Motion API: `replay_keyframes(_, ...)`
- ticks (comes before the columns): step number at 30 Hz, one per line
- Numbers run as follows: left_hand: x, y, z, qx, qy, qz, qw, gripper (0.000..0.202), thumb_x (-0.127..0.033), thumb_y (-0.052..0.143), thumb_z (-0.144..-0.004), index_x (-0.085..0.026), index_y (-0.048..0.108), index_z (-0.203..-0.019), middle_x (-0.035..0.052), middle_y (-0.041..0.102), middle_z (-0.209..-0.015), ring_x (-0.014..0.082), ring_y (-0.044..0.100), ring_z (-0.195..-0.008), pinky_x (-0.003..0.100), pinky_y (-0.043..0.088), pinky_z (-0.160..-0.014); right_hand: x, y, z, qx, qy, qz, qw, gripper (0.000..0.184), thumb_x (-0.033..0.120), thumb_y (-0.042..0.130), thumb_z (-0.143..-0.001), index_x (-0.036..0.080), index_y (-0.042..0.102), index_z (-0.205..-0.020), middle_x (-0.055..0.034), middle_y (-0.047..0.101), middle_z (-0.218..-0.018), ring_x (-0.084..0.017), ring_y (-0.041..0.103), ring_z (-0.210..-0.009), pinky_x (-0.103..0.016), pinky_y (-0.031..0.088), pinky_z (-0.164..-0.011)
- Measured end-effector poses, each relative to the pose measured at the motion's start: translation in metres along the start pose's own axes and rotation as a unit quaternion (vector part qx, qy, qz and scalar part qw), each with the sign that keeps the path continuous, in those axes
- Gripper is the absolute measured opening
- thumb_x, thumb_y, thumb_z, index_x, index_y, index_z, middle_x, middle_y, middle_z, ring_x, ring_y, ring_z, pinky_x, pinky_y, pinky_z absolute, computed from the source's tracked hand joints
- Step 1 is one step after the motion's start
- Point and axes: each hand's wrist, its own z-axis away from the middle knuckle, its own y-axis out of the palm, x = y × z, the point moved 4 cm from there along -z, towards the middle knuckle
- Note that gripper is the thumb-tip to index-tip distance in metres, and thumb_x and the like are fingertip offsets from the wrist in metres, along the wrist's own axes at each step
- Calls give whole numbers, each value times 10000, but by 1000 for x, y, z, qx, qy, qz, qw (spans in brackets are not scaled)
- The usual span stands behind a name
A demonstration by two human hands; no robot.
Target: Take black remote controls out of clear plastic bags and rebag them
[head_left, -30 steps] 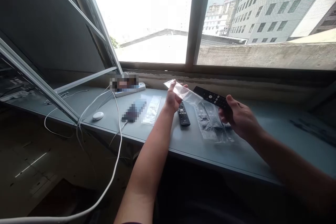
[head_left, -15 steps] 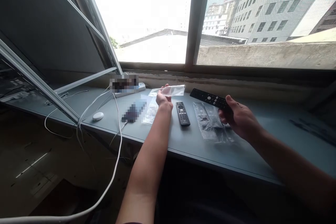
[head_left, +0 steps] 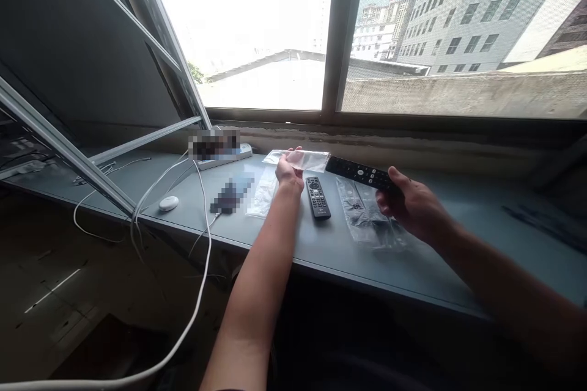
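Observation:
My left hand [head_left: 290,171] is closed on a clear plastic bag [head_left: 312,161], held above the table with its mouth to the right. In my right hand [head_left: 408,198] is a black remote control [head_left: 360,172], gripped at its near end with the buttons facing up. The remote's far end meets the bag's right edge; whether its tip is inside I cannot tell. Between my hands a second remote control [head_left: 318,198] lies on the table. Under the held remote rests a clear bag with a dark item in it [head_left: 364,214]. More clear bags [head_left: 261,194] lie left of my left wrist.
The grey-blue table [head_left: 275,238] runs below a window. To the left are a blurred-out phone-like item [head_left: 232,193] on a cable, a round white object [head_left: 168,203], a power strip [head_left: 229,156], white cables [head_left: 208,256] and a slanted metal frame [head_left: 101,174].
The remote in my right hand and the bag in my left have come together: the gap between them has closed. The bag now sits slightly farther right. The other items stay in place.

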Motion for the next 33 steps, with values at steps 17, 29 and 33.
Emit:
replay_keyframes(17,6,4,7,42,-6,-97,994,330,-306,492,-1167,-138,730,-1323,121,854,-1048,179,804,-809,229,602,-662,0,-1,0,-16,26,-20,999,382,579,814,-1010,235,681,-909,-45,674,-672,-176,596,-540,-263,551,-436)
replay_keyframes(29,31,18,19,225,-58,-243,942,346,-433,911,-941,-181,809,-1155,73,818,-950,137,758,-733,236,656,-753,-2,-2,-2,-15,10,-19,1000,334,560,787,-1037,236,727,-985,-65,739,-802,-198,672,-631,-274,596,-489)
replay_keyframes(33,41,20,25,308,-99,-291,900,274,-336,933,-920,-157,840,-1106,114,830,-1007,179,785,-826,363,673,-975,-3,-1,-2,-2,-2,15,1000,324,557,796,-1034,237,760,-1060,-82,799,-890,-213,724,-682,-276,606,-497)
